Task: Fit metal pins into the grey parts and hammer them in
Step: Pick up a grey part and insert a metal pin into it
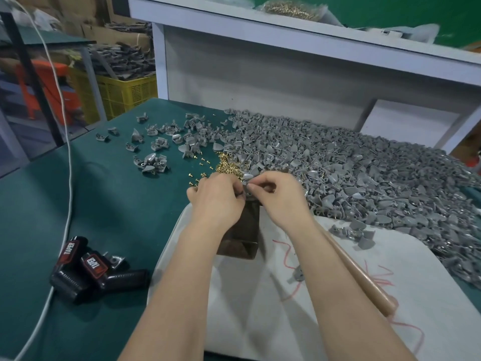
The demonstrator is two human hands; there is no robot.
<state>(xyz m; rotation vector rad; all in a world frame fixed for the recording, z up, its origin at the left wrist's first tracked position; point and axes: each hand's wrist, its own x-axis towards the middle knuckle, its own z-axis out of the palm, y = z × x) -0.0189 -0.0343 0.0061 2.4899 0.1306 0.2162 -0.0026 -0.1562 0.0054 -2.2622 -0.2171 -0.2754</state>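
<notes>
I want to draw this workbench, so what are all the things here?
Small grey plastic parts: countless, grey, heaped at right; some scattered back left.
Short brass-coloured metal pins: many, gold, piled just beyond the hands.
Dark metal block: one, brownish-black, under the hands.
White cloth: one, white, near edge.
Wooden handle: one, tan, beneath the right forearm.
Black boxy devices with red labels: two, black, left.
White cable: one, white, left.
Yellow crate: one, yellow, far left.
Left hand and right hand: two, fingers pinching one grey part above the block.

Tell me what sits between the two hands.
In the head view, a grey part sits between the left hand and right hand, pinched by both, above a dark block.
</notes>
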